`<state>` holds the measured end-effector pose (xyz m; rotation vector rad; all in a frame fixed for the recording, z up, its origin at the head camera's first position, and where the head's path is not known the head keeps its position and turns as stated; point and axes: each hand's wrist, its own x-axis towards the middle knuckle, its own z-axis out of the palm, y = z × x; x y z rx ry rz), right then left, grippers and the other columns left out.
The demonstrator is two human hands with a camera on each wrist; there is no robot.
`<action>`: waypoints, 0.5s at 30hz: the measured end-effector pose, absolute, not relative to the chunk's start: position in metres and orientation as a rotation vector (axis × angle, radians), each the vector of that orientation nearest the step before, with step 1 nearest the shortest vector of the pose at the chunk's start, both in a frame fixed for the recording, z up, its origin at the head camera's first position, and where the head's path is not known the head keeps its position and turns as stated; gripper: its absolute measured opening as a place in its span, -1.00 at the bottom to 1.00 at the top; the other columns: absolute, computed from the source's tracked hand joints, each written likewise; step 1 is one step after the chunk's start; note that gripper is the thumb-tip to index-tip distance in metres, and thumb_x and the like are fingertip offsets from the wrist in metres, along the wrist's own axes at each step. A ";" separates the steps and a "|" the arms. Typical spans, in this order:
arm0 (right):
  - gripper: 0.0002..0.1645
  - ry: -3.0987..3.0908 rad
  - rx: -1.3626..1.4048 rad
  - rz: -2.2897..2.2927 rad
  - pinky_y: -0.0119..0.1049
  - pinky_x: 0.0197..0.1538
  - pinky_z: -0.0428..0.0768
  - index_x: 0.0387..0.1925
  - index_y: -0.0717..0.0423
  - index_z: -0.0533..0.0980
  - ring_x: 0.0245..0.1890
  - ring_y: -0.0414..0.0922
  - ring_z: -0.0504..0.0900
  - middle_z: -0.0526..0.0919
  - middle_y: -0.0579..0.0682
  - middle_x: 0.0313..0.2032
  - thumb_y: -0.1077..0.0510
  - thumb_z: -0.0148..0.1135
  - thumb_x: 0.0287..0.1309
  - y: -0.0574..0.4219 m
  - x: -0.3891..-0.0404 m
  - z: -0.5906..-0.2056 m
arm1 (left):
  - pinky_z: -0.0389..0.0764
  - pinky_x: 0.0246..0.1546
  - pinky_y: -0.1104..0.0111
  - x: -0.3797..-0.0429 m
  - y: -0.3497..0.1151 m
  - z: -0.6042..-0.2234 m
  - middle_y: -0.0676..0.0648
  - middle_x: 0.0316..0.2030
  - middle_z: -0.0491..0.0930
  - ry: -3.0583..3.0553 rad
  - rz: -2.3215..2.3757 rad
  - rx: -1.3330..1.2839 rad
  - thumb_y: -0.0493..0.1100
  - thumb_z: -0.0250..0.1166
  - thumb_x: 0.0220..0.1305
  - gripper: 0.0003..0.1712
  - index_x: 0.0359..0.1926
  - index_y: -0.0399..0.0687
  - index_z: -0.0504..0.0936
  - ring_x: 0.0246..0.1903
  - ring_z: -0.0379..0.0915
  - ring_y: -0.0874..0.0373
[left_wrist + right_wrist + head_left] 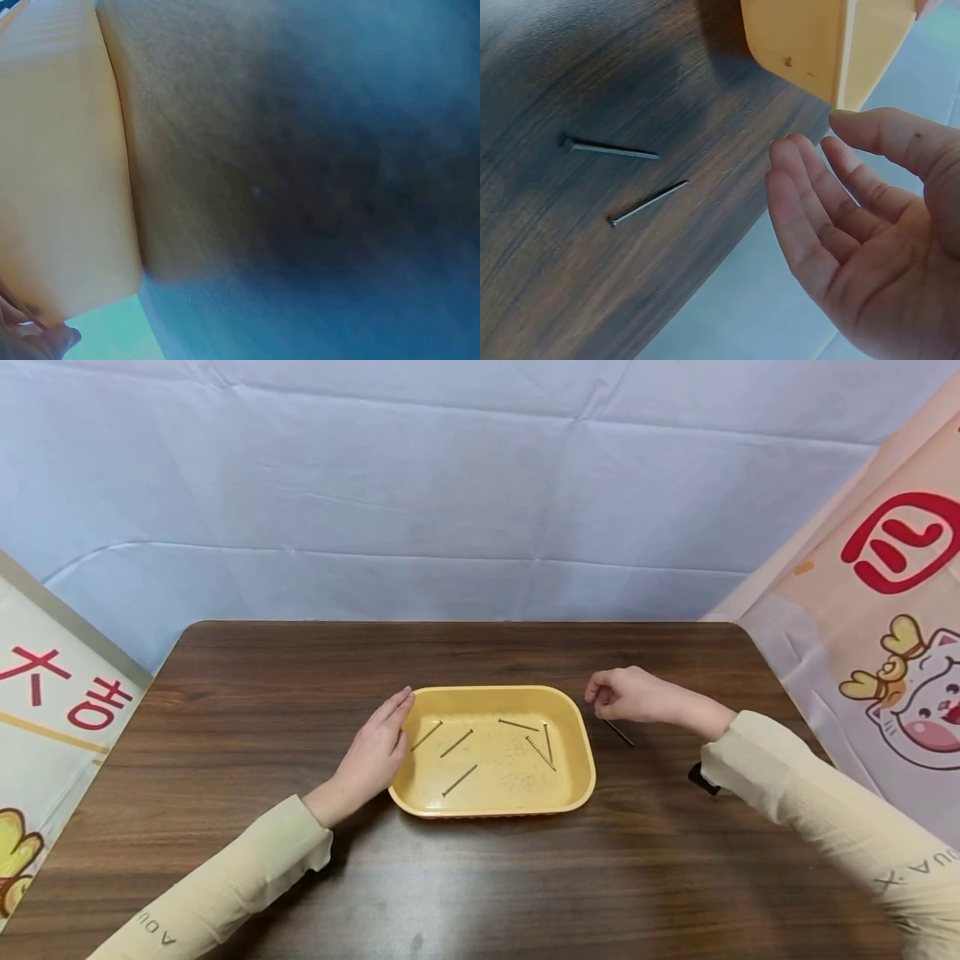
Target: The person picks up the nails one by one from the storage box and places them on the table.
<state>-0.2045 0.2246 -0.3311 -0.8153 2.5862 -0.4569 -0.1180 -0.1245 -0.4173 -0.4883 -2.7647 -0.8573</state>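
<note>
1. Right hand (637,694) hovers just beside one yellow, rounded-rectangular plastic tray (495,772), fingers loosely curved, thumb apart, nothing visibly held.
2. Left hand (369,755) rests, fingers extended, against the tray's left end; the tray's long axis runs left to right.
3. Six slim metal nails (460,780) lie inside: three slant from near left to far right, one nearly sideways, two with heads pointing away.
4. Two loose nails (615,150) lie on the dark wood-grain table (300,693), tips converging.
</note>
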 end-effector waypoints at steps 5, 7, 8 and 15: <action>-0.82 2.587 -0.840 -0.438 -0.23 -0.27 0.54 -0.30 0.27 0.49 -0.39 -0.16 0.57 0.59 -0.06 -0.46 0.32 0.17 -0.04 0.220 -0.202 -0.327 | 0.24 0.22 0.15 -0.118 -0.124 -0.418 -0.25 0.25 0.25 -2.764 -0.858 -0.492 -0.43 0.03 0.16 -0.46 0.21 -0.44 0.29 0.23 0.17 -0.06; -0.82 2.585 -0.852 -0.427 -0.24 -0.29 0.54 -0.30 0.27 0.48 -0.38 -0.15 0.56 0.59 -0.05 -0.45 0.32 0.17 -0.03 0.218 -0.201 -0.325 | 0.23 0.22 0.15 -0.118 -0.124 -0.418 -0.25 0.25 0.25 -2.765 -0.857 -0.495 -0.43 0.03 0.16 -0.46 0.21 -0.45 0.29 0.23 0.17 -0.06; -0.83 2.585 -0.860 -0.421 -0.25 -0.30 0.54 -0.30 0.28 0.48 -0.38 -0.15 0.56 0.59 -0.04 -0.45 0.33 0.17 -0.02 0.217 -0.201 -0.324 | 0.23 0.22 0.15 -0.118 -0.124 -0.418 -0.25 0.25 0.25 -2.765 -0.856 -0.495 -0.43 0.04 0.16 -0.46 0.21 -0.45 0.29 0.23 0.17 -0.06; -0.86 2.608 -0.931 -0.370 -0.27 -0.33 0.54 -0.34 0.23 0.48 -0.39 -0.15 0.54 0.57 -0.04 -0.45 0.34 0.17 -0.02 0.207 -0.197 -0.315 | 0.23 0.23 0.15 -0.118 -0.124 -0.417 -0.25 0.25 0.25 -2.767 -0.850 -0.493 -0.43 0.04 0.15 -0.46 0.21 -0.45 0.29 0.23 0.17 -0.06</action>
